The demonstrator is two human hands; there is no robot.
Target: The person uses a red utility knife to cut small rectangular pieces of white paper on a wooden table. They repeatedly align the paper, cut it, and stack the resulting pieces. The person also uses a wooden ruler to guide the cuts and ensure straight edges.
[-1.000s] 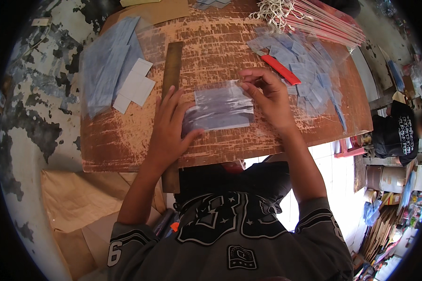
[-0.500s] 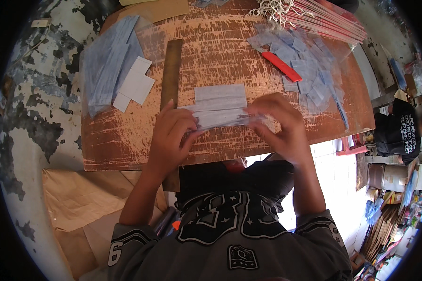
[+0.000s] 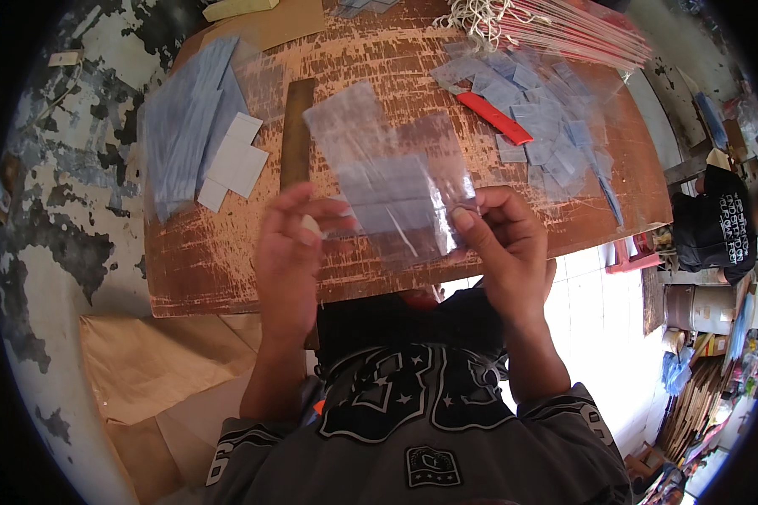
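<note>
Between thumb and fingers, my right hand grips the right edge of a clear plastic sheet, cut in an uneven outline and raised over the table. My left hand is beside the sheet's left side, fingers apart and somewhat blurred, with nothing seen in it. Through the plastic shows a pale grey rectangular piece lying on the table, its left tip sticking out. Left of the sheet lies a long brown flat ruler-like strip, its near end hidden by my left hand.
Bluish plastic strips and white card pieces lie at the table's left. A red-handled tool rests by a heap of cut plastic pieces at right. Red rods with white cords lie behind. A person is at far right.
The plastic, earlier held low in both hands over the pale piece, is now raised and spread out in my right hand. My left hand has let go and opened.
</note>
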